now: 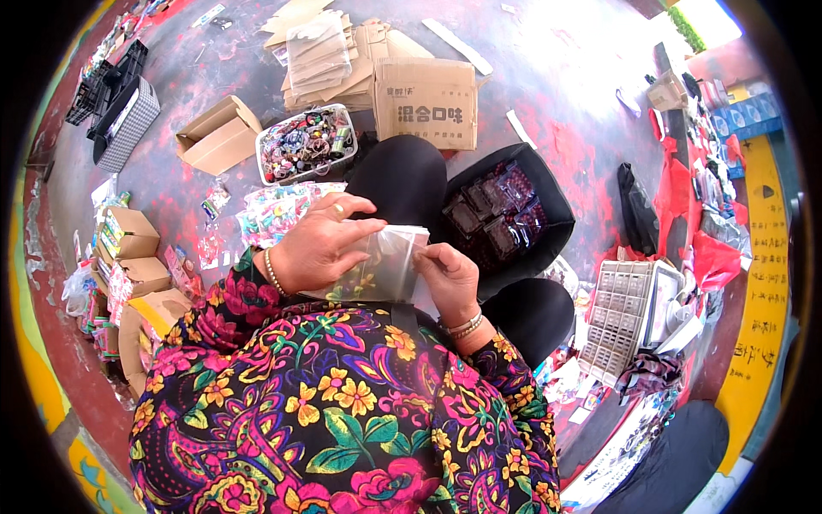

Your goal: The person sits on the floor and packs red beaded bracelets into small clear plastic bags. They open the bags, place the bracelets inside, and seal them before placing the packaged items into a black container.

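A clear plastic bag (387, 272) lies at my lap between my two hands, the patterned top showing through it. My left hand (318, 247) is over the bag's left part, gripping it near the upper edge with bent fingers; a ring and a beaded bracelet are on it. At the bag's right edge my right hand (452, 279) pinches the film between thumb and fingers. Whatever lies under my left palm is hidden. Beyond my left hand are several colourful printed packets (282, 210), and to the right of my knee stands a black bin (548, 224) with dark packaged items.
A white tub of hair ties (264, 174), an open cardboard box (224, 152) and a printed carton (425, 90) stand ahead. Flattened cardboard (364, 81) lies behind. Right, a beige plastic basket (618, 308) leans among clutter. Small open boxes (147, 276) line the left.
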Demonstrator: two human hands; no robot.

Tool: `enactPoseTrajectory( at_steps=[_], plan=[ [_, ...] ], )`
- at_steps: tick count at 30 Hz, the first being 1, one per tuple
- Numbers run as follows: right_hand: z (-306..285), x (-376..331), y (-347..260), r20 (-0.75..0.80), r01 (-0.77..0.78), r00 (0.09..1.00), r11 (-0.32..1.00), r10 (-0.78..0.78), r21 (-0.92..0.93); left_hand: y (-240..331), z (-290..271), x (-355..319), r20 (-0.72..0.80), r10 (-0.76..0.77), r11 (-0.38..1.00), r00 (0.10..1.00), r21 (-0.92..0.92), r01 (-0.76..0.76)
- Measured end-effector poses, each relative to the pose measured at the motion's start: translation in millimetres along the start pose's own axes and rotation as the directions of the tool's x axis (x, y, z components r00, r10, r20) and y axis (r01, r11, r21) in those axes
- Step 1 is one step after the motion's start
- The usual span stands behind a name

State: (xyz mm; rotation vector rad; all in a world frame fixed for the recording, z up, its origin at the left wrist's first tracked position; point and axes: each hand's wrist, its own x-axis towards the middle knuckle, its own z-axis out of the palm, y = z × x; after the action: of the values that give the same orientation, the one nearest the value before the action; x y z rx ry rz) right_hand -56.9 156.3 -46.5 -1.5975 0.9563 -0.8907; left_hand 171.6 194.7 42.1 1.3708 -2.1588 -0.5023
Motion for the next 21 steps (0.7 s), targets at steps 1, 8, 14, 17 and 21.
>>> enactPoseTrajectory(
  at_steps=[1,8,14,17,21],
  plan=[
    [0.0,0.1,2.5,0.007,-0.045,0.999,0.997,0.045,0.06,2.1,-1.3,7.3,0.009,0.058,0.998,0.998,-0.023,-0.058],
    [3.1,2.5,-0.9,-0.021,-0.058,0.998,0.98,0.063,0.189,-1.9,18.8,35.2,0.042,0.136,0.985,0.99,-0.111,-0.131],
    [1.0,2.2,-8.6,0.004,-0.098,0.995,0.991,0.098,0.088,-10.9,29.0,40.3,0.029,0.102,0.985,0.994,-0.145,-0.096],
    [1.9,3.6,-9.1,-0.028,-0.058,0.998,0.996,0.056,-0.068,-11.2,30.5,42.2,0.027,0.087,0.987,0.996,-0.139,-0.082],
    [0.6,5.3,-7.9,-0.011,-0.003,1.0,0.988,0.001,-0.157,-12.1,30.4,41.9,0.08,0.092,0.992,0.993,-0.094,-0.085]
  ],
)
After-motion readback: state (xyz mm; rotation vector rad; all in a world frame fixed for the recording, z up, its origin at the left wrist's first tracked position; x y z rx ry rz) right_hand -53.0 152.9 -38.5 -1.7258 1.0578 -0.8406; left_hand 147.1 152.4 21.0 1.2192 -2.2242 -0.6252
